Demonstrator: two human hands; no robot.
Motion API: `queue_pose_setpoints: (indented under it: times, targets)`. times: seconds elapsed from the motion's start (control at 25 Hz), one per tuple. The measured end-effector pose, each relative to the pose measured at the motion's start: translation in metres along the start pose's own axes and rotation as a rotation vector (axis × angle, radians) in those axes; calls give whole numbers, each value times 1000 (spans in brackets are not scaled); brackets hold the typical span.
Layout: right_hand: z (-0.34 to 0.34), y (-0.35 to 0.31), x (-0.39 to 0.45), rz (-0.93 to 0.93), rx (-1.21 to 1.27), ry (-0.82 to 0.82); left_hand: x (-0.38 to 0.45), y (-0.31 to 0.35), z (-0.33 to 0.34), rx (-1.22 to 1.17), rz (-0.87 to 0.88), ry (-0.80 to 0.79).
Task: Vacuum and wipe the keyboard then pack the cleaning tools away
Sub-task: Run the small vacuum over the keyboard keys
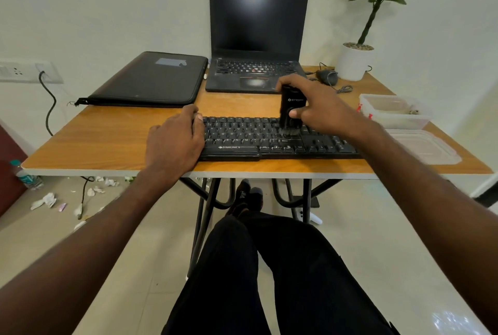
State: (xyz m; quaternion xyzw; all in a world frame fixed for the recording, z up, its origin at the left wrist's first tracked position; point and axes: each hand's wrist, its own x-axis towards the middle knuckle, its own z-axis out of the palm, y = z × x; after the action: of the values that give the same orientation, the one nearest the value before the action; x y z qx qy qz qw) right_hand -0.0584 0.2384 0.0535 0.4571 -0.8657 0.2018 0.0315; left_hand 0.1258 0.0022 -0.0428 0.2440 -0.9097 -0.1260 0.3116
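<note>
Vacuuming goes best if the right hand [318, 103], gripping the upright mini vacuum [290, 111] with its brush seemingly touching the keyboard [269, 138] mid-tabletop [107, 143], sweeps slowly row by row while the left hand [175, 140], fingers relaxed, steadies the keyboard's left end.

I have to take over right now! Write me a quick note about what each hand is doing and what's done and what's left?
Right hand grips the small black vacuum upright, its brush end on the middle keys of the keyboard.
Left hand rests on the keyboard's left end, steadying it.
Clear tub and its lid sit on the table to the right, lid off.
Done: vacuuming is under way.
Left: finish vacuuming, wipe the keys, pack the tools away. No wipe cloth is plainly visible.
</note>
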Motion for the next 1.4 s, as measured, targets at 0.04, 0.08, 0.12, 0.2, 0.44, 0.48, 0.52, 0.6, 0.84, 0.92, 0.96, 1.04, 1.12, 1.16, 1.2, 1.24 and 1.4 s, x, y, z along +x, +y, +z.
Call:
queue_pose_setpoints:
  times: [0.04,0.08,0.12,0.2,0.44,0.48,0.52,0.6,0.84,0.92,0.96,1.04,1.12,1.16,1.2,1.24,1.4]
  targets:
    - [-6,5,-3,50,-63,-15,0,0,1,5,1,5]
    - [-12,11,-5,118,-177,-3,-1,1,1,10,2,9]
    - [-17,16,-7,148,-294,39,-1,1,1,13,3,12]
    - [-20,22,-12,110,-207,111,-1,1,0,14,7,9]
    - [-22,27,-26,231,-254,194,-1,1,0,26,16,-1]
    - [-22,28,-26,227,-203,244,-1,1,0,22,19,1]
    - [-20,27,-26,193,-90,263,-1,1,0,16,19,4]
    - [-12,21,-27,169,113,235,-1,0,0,10,16,6]
    - [-32,51,-48,330,-241,317,0,0,1,20,20,17]
    - [-30,52,-57,307,-138,384,-1,0,1,22,24,23]
    - [-25,48,-61,273,-12,385,-1,1,1,26,25,21]
    - [-18,41,-71,185,163,326,-1,1,2,37,23,6]
    - [-16,47,-78,165,105,252,-1,2,2,46,22,5]
    - [-20,51,-80,197,17,238,-2,2,2,49,21,12]
    - [-25,55,-81,239,-83,233,-1,3,1,51,19,19]
    - [-28,57,-81,272,-170,242,-1,3,1,54,17,22]
    - [-21,45,-83,207,-18,292,-2,5,1,82,27,30]
